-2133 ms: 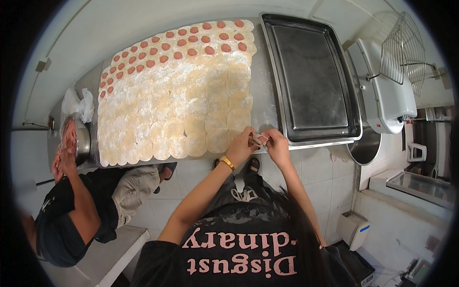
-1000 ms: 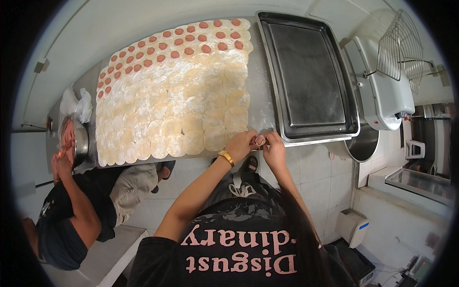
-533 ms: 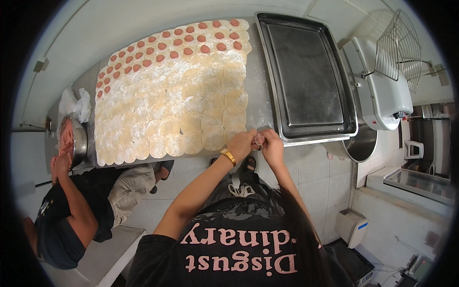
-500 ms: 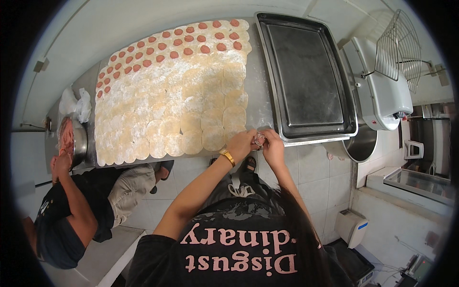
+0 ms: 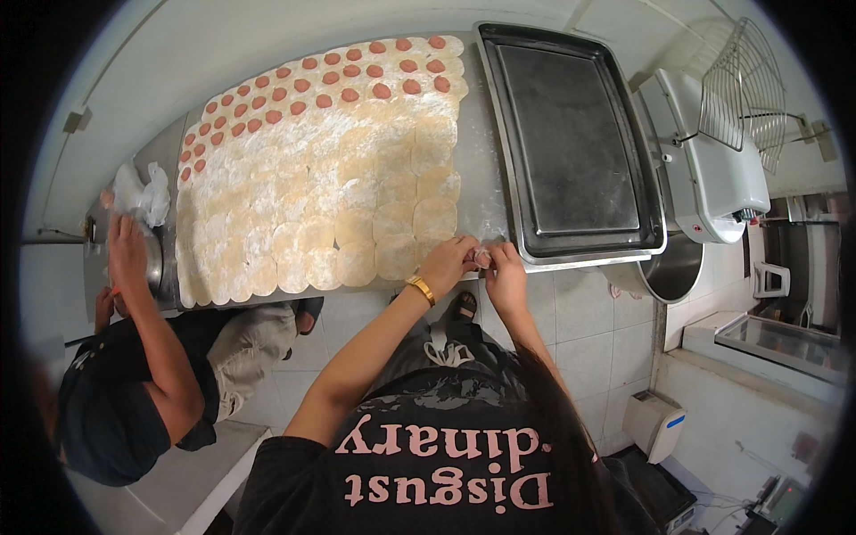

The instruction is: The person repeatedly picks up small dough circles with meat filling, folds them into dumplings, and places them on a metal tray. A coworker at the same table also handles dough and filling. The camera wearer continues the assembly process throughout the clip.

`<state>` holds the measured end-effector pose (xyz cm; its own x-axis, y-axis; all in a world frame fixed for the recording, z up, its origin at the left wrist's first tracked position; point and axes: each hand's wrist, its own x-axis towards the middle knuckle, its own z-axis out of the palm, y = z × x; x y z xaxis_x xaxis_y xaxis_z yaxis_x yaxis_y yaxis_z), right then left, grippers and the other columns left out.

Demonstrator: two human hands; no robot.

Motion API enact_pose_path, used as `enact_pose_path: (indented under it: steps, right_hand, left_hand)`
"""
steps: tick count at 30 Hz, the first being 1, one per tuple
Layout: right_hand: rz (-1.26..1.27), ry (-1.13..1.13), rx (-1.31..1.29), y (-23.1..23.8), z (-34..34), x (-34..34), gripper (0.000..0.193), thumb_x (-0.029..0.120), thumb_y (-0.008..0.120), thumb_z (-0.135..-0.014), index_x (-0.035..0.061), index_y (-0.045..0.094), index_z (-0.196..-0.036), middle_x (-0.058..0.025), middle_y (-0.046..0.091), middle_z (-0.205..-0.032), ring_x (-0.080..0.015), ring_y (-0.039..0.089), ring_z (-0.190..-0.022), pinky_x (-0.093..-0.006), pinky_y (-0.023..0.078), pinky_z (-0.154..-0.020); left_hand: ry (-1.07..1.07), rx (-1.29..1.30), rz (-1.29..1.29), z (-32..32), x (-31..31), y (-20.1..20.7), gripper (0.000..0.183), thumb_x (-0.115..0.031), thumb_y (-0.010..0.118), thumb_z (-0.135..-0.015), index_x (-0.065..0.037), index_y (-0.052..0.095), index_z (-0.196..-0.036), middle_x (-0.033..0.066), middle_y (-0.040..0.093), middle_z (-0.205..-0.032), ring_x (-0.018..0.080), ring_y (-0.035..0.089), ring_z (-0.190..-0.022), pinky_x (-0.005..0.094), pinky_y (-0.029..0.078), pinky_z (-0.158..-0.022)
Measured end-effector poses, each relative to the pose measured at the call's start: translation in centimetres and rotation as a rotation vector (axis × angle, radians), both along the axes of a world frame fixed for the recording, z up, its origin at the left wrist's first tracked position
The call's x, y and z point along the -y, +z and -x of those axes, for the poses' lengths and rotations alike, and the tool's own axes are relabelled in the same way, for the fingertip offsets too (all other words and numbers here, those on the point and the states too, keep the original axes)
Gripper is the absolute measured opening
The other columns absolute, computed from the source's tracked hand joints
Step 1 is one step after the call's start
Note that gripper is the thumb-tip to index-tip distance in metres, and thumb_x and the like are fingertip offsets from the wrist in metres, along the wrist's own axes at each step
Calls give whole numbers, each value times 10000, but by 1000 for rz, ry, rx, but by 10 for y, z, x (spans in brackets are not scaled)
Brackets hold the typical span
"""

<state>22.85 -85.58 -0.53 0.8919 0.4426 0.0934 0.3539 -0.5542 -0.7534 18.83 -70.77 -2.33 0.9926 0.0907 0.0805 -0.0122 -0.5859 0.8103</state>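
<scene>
At the near edge of the metal table, my left hand (image 5: 451, 261) and my right hand (image 5: 506, 267) meet. Between their fingertips they pinch a small pinkish dumpling (image 5: 482, 258); the fingers partly hide its shape. Just left of my hands lies a wide sheet of floured round dough wrappers (image 5: 357, 205), set edge to edge and overlapping. Dabs of pink meat filling (image 5: 349, 94) sit on the wrappers along the far rows and at the left. A large dark baking tray (image 5: 571, 143) stands to the right of my hands.
At the left, a co-worker's arm (image 5: 156, 330) reaches over a metal bowl (image 5: 154, 267) beside a clear plastic bag (image 5: 147, 192). A white machine (image 5: 713, 160) with a wire guard (image 5: 744, 89) and a steel mixing bowl (image 5: 675, 267) stand right of the tray.
My fingers have shifted slightly around the dumpling, which both hands still hold. The co-worker's hand has moved up and away from the meat in the bowl, toward the plastic bag.
</scene>
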Motion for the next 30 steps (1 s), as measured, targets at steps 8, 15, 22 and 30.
enact_pose_path:
  steps: [8,15,22,30]
  right_hand:
    - [30,50,-14,0,-8,1,348,-81,599,-699,6,621,-1035,-180,577,-993,-395,579,-907,-441,479,-762]
    - [29,9,-51,0,-4,3,350,-75,591,-726,12,619,-1064,-179,575,-1000,-396,589,-891,-440,485,-761]
    - [-9,57,11,0,-9,-1,372,-83,570,-728,11,608,-1085,-177,570,-1018,-390,584,-904,-429,486,-770]
    - [36,-28,25,2,-1,-5,361,-80,579,-730,11,605,-1078,-167,572,-973,-379,565,-930,-430,471,-771]
  left_hand:
    - [-32,20,-1,-5,-2,0,297,-93,726,-735,-67,570,-987,125,617,-942,301,627,-814,374,493,-698]
    - [-121,13,-14,-9,-3,-2,311,-109,718,-748,-66,567,-1016,126,613,-939,304,628,-788,377,493,-687]
    - [-75,-38,93,-13,-7,-6,314,-92,728,-728,-65,574,-1000,125,609,-936,296,630,-764,378,498,-677]
    - [-118,47,-35,-12,-8,-4,316,-66,703,-739,-83,588,-1034,95,609,-942,296,623,-790,371,504,-689]
